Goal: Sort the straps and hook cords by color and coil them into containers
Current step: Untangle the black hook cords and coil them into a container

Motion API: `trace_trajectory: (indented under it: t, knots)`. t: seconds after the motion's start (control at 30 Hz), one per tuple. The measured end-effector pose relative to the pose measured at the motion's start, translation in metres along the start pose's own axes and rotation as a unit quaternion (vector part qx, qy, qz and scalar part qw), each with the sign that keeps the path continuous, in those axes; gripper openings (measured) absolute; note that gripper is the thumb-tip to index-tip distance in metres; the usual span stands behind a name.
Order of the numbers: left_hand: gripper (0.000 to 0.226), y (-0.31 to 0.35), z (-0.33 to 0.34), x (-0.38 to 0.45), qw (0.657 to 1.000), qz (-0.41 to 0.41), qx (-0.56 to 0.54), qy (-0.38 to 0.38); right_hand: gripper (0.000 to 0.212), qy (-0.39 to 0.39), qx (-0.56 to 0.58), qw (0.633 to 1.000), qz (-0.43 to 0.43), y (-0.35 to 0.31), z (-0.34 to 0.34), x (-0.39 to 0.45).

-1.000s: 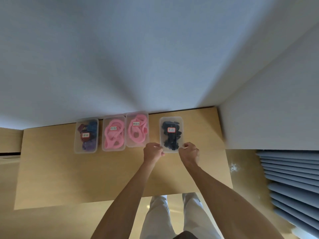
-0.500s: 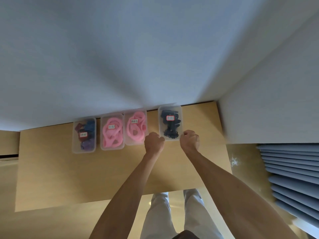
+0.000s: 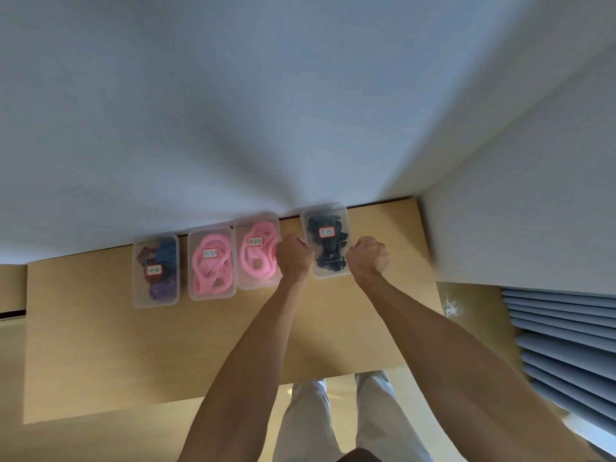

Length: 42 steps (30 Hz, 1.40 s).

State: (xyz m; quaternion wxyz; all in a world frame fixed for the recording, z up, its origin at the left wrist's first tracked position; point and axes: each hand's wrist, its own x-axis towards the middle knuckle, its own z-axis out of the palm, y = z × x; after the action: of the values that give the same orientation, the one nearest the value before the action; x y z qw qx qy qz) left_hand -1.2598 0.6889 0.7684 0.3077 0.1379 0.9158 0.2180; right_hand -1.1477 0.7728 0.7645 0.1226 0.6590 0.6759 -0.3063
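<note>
Four clear lidded containers stand in a row against the wall on the wooden table (image 3: 100,345). The rightmost container (image 3: 330,274) holds coiled black cords (image 3: 328,253) and has a red-edged label. My left hand (image 3: 295,258) grips its left side with curled fingers. Gripping its right side the same way is my right hand (image 3: 366,258). Two containers hold coiled pink cords, one pink coil (image 3: 211,265) in the second box and another pink coil (image 3: 258,253) in the third. The leftmost box (image 3: 137,295) holds blue, dark red and purple straps.
A white wall runs along the table's far edge and a second wall closes the right side. Grey-blue slatted blinds (image 3: 566,345) sit low at the right. The table's front edge is near my legs.
Both hands have slid the black-cord container away from me until it reaches the wall, in line with the other boxes. The other three containers have not moved.
</note>
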Motion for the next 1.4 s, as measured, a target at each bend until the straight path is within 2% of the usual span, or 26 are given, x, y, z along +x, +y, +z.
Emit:
trace_trajectory:
  t: [0.17,0.47,0.53,0.6,0.7,0.77,0.83,0.93,1.0,1.13,1.2,1.3,1.4]
  knots:
    - [0.007,0.005,-0.007,0.004,0.999,0.016,0.023,0.016,0.016,0.035,0.031,0.999,-0.027,-0.023,-0.003,0.003]
    - [0.01,0.002,-0.003,0.005,1.0,0.002,0.009,0.028,0.017,0.032,0.046,0.998,-0.022,-0.017,0.006,0.012]
    - [0.008,0.005,-0.007,-0.002,0.997,0.052,0.052,0.02,0.035,0.042,0.024,0.996,-0.076,-0.016,0.004,0.006]
    - [0.01,0.005,-0.01,-0.014,0.984,0.144,0.1,0.033,0.053,0.038,0.002,0.985,-0.17,-0.013,0.003,-0.004]
    - [0.033,-0.005,-0.017,-0.029,0.962,0.216,0.135,0.102,0.064,-0.02,-0.033,0.97,-0.239,-0.009,0.006,-0.013]
    - [0.044,-0.02,-0.024,-0.029,0.96,0.185,0.173,0.122,0.063,-0.05,-0.047,0.968,-0.241,-0.007,0.008,-0.017]
    - [0.056,-0.039,-0.031,-0.026,0.963,0.133,0.223,0.075,0.06,-0.048,-0.071,0.963,-0.257,-0.007,0.013,-0.023]
    - [0.074,-0.067,-0.036,-0.023,0.95,0.147,0.271,0.043,0.063,-0.041,-0.086,0.956,-0.278,-0.014,0.026,-0.035]
    - [0.072,-0.073,-0.04,-0.02,0.951,0.16,0.26,0.038,0.063,-0.03,-0.099,0.954,-0.281,-0.02,0.032,-0.04]
    - [0.052,-0.078,-0.051,-0.006,0.951,0.18,0.249,0.021,0.063,-0.016,-0.116,0.955,-0.274,-0.032,0.038,-0.043]
    - [0.05,-0.083,-0.06,-0.004,0.954,0.19,0.226,0.041,0.063,-0.007,-0.119,0.954,-0.276,-0.034,0.042,-0.045]
    - [0.053,-0.105,-0.077,-0.008,0.968,0.122,0.189,0.113,0.062,0.009,-0.131,0.948,-0.29,-0.038,0.045,-0.053]
    - [0.062,-0.138,-0.091,-0.012,0.968,0.05,0.223,0.102,0.064,-0.004,-0.139,0.942,-0.307,-0.045,0.051,-0.069]
